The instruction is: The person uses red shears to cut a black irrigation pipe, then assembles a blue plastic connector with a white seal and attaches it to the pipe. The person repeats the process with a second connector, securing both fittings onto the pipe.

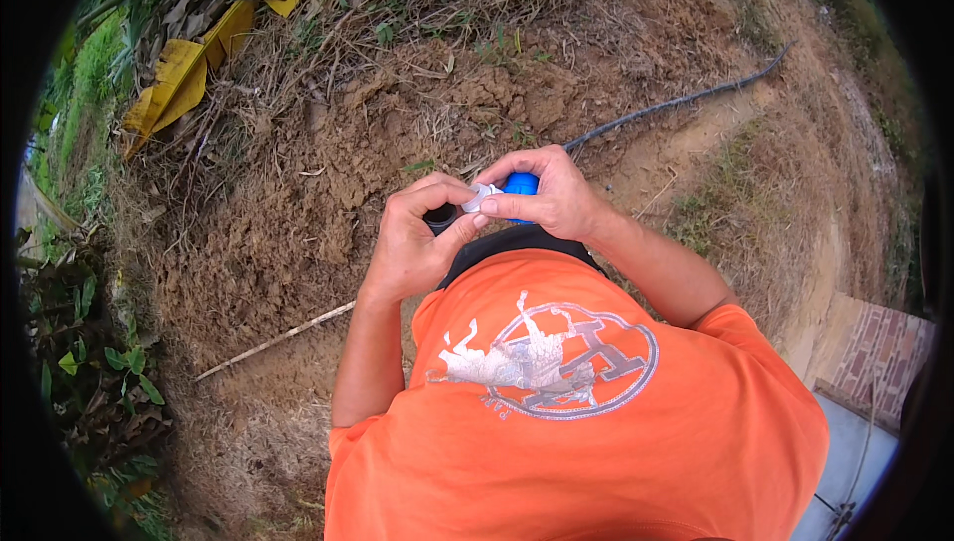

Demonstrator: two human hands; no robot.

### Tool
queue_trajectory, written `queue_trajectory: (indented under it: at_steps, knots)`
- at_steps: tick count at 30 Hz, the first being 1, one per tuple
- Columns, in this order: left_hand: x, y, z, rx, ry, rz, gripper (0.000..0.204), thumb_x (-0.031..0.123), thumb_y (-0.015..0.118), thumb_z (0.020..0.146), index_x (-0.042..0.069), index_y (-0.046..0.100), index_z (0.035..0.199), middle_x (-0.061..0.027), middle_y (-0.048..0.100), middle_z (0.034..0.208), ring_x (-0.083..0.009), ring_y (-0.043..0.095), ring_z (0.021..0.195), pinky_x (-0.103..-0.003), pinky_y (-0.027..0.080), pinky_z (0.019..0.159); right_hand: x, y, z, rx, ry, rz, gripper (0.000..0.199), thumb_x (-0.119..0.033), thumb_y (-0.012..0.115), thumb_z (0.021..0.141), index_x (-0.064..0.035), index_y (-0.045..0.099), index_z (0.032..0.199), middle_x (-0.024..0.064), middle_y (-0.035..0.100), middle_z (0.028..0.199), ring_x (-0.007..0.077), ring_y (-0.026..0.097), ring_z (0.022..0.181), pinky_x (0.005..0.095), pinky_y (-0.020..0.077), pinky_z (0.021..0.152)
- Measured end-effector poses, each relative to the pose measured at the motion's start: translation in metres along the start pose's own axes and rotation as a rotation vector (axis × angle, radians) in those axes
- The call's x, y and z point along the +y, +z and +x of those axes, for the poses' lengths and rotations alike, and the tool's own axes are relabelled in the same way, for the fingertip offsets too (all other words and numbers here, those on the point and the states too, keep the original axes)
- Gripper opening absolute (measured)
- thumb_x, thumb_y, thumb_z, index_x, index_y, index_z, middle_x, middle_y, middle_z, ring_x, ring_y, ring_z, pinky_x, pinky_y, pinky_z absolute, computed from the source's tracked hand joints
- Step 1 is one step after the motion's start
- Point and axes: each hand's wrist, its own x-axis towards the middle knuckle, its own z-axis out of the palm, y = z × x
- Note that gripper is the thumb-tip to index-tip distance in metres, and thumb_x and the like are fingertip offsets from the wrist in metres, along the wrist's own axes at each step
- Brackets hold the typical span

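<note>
Left hand (412, 243) clamped on a black pipe end (440, 217); right hand (552, 193) gripping the blue fitting (520, 183), white tape (484, 193) between them.

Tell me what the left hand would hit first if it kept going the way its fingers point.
The left hand points right, so it would likely meet the right hand and the blue cap first; depth is unclear.

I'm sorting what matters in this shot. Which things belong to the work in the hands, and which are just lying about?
In hand:
- left hand gripping a black pipe end
- right hand on a blue fitting
- white tape between them

Lying about:
- black hose on the dirt
- thin stick
- yellow dead leaves
- brick edge
</note>
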Motion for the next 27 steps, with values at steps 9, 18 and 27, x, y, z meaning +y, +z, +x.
queue_trajectory:
  at_steps: [9,18,27]
  knots:
    - [0.007,0.000,-0.001,0.022,-0.057,-0.027,0.013,0.005,0.077,0.086,-0.002,0.071,0.095,-0.0104,0.071,0.095,-0.0183,0.065,0.087,-0.032,0.051,0.081,0.006,0.001,-0.003,0.003,-0.005,0.076,0.027,-0.020,0.084,0.083,-0.0016,0.076,0.101,0.0057,0.074,0.091,0.0094,0.066,0.082,0.0276,0.0536,0.076]
    - [-0.001,-0.009,0.002,-0.102,0.050,-0.031,0.013,0.007,0.077,0.086,-0.002,0.072,0.094,-0.0093,0.071,0.088,-0.0169,0.066,0.082,-0.030,0.051,0.075,-0.001,-0.005,-0.002,-0.124,-0.072,0.033,0.029,-0.015,0.080,0.086,-0.0022,0.071,0.110,0.0032,0.071,0.093,0.0088,0.064,0.086,0.0282,0.0529,0.077]
    - [-0.001,-0.008,0.002,-0.105,-0.135,-0.166,0.013,0.011,0.076,0.091,0.000,0.071,0.097,-0.0023,0.071,0.084,-0.0074,0.062,0.079,-0.026,0.050,0.070,-0.005,0.001,-0.005,-0.050,-0.161,-0.114,0.017,-0.010,0.076,0.086,-0.0031,0.071,0.100,0.0029,0.070,0.089,0.0087,0.063,0.082,0.0283,0.0521,0.073]
